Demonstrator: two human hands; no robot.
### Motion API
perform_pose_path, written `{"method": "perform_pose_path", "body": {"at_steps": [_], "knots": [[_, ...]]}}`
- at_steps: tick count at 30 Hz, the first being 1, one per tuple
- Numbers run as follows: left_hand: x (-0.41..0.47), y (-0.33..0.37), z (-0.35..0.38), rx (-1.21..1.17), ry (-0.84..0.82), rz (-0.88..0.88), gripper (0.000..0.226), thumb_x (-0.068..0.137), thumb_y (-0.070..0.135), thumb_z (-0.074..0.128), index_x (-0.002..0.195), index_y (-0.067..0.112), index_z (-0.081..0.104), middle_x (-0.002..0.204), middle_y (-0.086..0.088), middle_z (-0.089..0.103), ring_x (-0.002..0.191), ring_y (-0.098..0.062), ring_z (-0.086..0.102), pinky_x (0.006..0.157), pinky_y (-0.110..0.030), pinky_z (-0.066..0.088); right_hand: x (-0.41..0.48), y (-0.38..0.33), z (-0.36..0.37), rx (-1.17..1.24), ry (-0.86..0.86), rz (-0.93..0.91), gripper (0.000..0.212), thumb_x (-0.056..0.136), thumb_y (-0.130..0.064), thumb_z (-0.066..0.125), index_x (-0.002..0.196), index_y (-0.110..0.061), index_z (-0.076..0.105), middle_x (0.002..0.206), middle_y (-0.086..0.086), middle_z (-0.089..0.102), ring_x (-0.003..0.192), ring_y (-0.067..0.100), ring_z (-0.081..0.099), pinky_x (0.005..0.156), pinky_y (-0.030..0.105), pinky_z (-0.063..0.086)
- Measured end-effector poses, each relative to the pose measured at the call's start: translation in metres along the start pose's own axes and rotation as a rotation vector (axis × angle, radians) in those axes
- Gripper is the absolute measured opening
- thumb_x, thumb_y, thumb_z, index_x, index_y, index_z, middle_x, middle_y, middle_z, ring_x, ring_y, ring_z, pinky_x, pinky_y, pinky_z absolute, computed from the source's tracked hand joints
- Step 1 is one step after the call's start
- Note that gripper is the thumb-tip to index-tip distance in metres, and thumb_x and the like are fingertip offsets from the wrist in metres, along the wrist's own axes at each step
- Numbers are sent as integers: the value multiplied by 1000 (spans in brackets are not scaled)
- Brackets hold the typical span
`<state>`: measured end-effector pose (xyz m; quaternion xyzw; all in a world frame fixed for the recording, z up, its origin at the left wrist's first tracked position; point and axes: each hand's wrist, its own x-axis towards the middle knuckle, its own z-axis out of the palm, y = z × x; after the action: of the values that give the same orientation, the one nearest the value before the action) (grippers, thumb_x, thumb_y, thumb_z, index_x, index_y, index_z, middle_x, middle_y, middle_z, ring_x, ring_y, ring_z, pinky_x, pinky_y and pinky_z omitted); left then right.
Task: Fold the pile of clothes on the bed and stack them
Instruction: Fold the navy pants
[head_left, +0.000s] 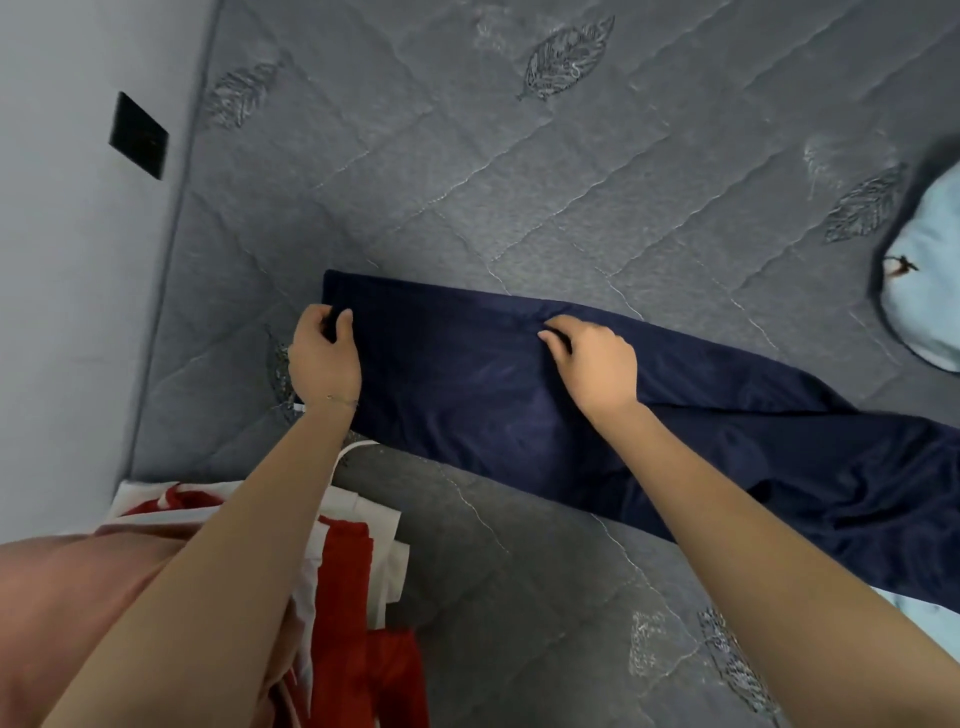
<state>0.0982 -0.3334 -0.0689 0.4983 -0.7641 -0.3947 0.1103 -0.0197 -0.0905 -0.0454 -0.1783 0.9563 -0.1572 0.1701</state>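
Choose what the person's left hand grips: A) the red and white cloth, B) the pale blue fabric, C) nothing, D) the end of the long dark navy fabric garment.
D: the left hand pinches the end of the long dark navy garment, thumb curled over its edge.

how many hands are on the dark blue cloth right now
2. The left hand pinches the dark blue cloth at its left end; the right hand pinches its far edge nearer the middle. Neither is hidden.

Left hand (324, 353) pinching navy garment (467, 384) — right hand (595, 358) gripping it, grey mattress (519, 182)
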Motion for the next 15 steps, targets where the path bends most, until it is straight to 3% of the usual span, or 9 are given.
{"method": "perform_pose_path", "body": {"at_steps": [4, 15], "knots": [[12, 2, 0, 34, 26, 31, 27, 102, 29, 48, 106, 6, 60, 95, -1, 61, 86, -16, 56, 73, -31, 44, 13, -8, 2, -16, -1, -10, 30, 102, -38, 47, 118, -21, 66, 110, 5, 70, 99, 30, 64, 73, 35, 43], [37, -8, 5, 193, -3, 154, 30, 103, 31, 46, 108, 4, 58, 103, -11, 65, 86, -22, 57, 71, -33, 43, 35, -6, 23, -97, 107, -124, 24, 100, -30, 51, 107, -16, 70, 102, 4, 69, 92, 31, 62, 83, 38, 31]]}}
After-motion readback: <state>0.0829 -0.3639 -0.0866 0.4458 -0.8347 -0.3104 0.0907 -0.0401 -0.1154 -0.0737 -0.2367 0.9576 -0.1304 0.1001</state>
